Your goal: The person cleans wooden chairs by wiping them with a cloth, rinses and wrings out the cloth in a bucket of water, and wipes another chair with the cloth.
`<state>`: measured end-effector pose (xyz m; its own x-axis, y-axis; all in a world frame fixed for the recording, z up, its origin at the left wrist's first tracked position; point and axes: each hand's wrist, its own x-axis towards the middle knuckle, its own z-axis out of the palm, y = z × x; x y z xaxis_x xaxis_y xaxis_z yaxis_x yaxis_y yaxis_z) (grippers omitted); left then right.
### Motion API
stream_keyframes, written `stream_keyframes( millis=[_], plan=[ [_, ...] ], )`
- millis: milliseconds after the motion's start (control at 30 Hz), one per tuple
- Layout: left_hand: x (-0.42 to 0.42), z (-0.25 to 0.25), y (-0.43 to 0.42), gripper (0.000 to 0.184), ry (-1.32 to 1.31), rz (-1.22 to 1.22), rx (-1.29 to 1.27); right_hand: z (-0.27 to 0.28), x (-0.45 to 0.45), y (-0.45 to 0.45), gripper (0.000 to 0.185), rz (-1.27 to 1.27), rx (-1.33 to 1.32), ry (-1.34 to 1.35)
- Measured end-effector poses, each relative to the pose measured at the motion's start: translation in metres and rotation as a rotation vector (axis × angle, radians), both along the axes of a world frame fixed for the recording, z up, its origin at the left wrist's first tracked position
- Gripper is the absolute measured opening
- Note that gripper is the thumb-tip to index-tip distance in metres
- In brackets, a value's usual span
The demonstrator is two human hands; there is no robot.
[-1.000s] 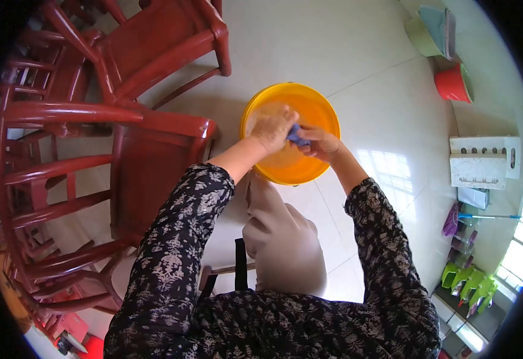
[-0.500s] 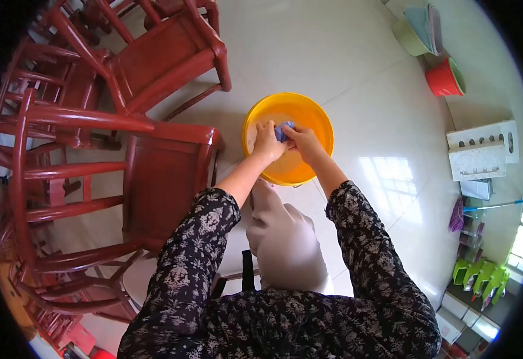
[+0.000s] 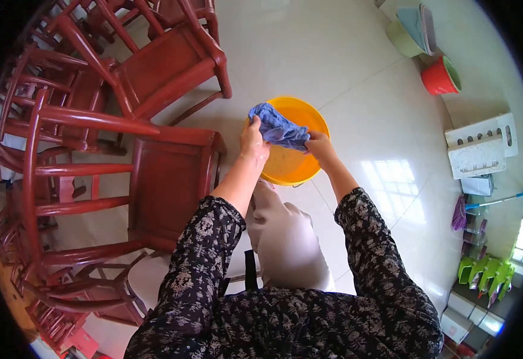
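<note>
A crumpled blue cloth (image 3: 279,128) is stretched out between my two hands over a yellow bucket (image 3: 290,179). My left hand (image 3: 253,141) grips the cloth's left end, near the bucket's left rim. On the other side my right hand (image 3: 321,148) pinches its right end above the bucket's right part. Both hands are closed on the fabric, and some fingers are hidden by it. Below the cloth, the inside of the bucket shows cloudy water.
Red wooden chairs (image 3: 169,185) crowd the left side, one close to my left forearm. Along the right wall stand a red bucket (image 3: 441,78), green and blue basins (image 3: 406,39), a white rack (image 3: 480,149) and green hanging items (image 3: 484,274).
The blue cloth was bunched small between my hands inside the bucket's outline. Now it is opened out wider, and my hands have moved apart.
</note>
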<state>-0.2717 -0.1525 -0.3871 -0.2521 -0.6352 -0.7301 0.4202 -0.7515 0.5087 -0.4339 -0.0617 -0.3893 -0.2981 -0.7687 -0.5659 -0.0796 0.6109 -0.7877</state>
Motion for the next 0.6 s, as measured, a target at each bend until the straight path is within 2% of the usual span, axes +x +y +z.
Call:
stream_keyframes(
  millis=[33,67,100,133,167,200,233,300,333,400,467,533,567,600],
  plan=[
    [0.0,-0.001,-0.002,0.027,0.11,0.016,-0.049,-0.007,-0.002,0.002,0.033,0.001,-0.005,0.002],
    [0.001,0.005,-0.004,0.028,0.22,0.031,-0.1,-0.002,0.002,0.003,0.033,-0.111,-0.112,-0.179],
    [0.001,0.01,-0.005,0.028,0.221,0.03,-0.106,0.002,0.004,0.004,0.033,-0.224,-0.22,-0.361],
    [0.001,0.016,-0.005,0.03,0.156,-0.117,-0.228,0.009,0.001,0.006,0.033,-0.226,-0.224,-0.361],
    [0.002,0.022,-0.004,0.034,0.09,-0.264,-0.349,0.048,0.009,0.004,0.033,-0.306,-0.22,-0.691],
    [-0.001,0.025,-0.001,0.034,0.09,-0.267,-0.353,0.072,0.017,0.001,0.034,-0.382,-0.212,-1.023],
    [-0.006,0.028,0.001,0.036,0.106,-0.284,-0.379,0.066,0.021,-0.002,0.034,-0.381,-0.219,-1.023],
    [-0.007,0.045,0.005,0.044,0.139,-0.329,-0.365,0.045,0.023,-0.013,0.036,-0.013,-0.117,-0.59],
    [-0.006,0.049,0.004,0.044,0.142,-0.332,-0.37,0.041,0.018,-0.015,0.036,-0.014,-0.123,-0.587],
    [0.0,0.044,-0.001,0.041,0.096,-0.544,-0.615,0.05,0.013,-0.02,0.034,0.016,-0.306,-0.503],
    [0.006,0.042,-0.014,0.037,0.147,-0.612,-0.619,0.069,0.006,-0.015,0.035,-0.024,-0.31,-0.602],
    [0.011,0.043,-0.025,0.039,-0.183,-0.767,-0.854,0.093,0.003,-0.013,0.033,-0.294,-0.431,-0.772],
    [0.013,0.027,-0.031,0.039,-0.241,-0.739,-0.86,0.1,0.001,-0.012,0.042,-0.254,-0.495,-0.949],
    [0.015,0.012,-0.036,0.039,-0.245,-0.738,-0.866,0.104,0.001,-0.011,0.042,-0.251,-0.501,-0.952]
  ],
)
